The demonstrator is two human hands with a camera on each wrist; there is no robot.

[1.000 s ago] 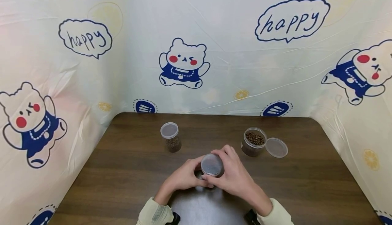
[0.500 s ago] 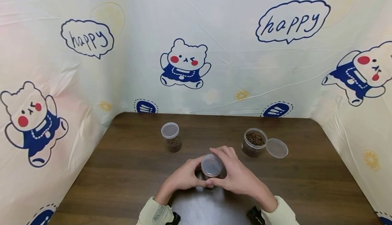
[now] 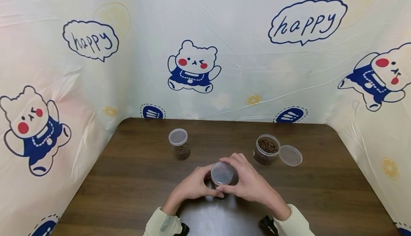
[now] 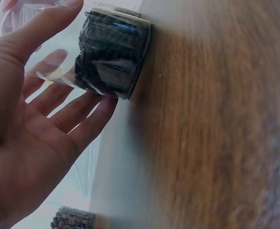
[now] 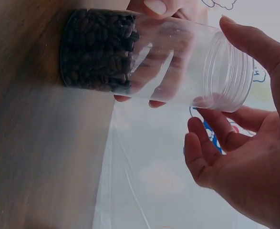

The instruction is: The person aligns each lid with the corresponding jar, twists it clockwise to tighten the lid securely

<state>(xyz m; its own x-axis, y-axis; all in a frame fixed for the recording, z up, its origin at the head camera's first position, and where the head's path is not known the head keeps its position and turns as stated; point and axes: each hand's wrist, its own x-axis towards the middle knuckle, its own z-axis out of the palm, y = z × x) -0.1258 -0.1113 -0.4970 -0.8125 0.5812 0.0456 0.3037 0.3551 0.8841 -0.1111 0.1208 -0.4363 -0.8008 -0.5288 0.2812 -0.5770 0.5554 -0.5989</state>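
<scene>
My left grip [image 3: 192, 185] curls round the centre jar [image 3: 222, 174], upright at the counter [image 3: 128, 193]; my right grip [image 3: 250, 181] pinches its top. I judge lid handling partly complete: the far-left jar [image 3: 179, 145] is capped, the right jar [image 3: 264, 158] remains open, its loose lid [image 3: 290, 155] beside it. Printed sheeting [image 3: 141, 68] encloses the wood-grain surface.

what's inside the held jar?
Dark beans in the lower part of the jar. Beans behind the outer layer are hidden; in the head view, the lid obscures the contents.
</scene>
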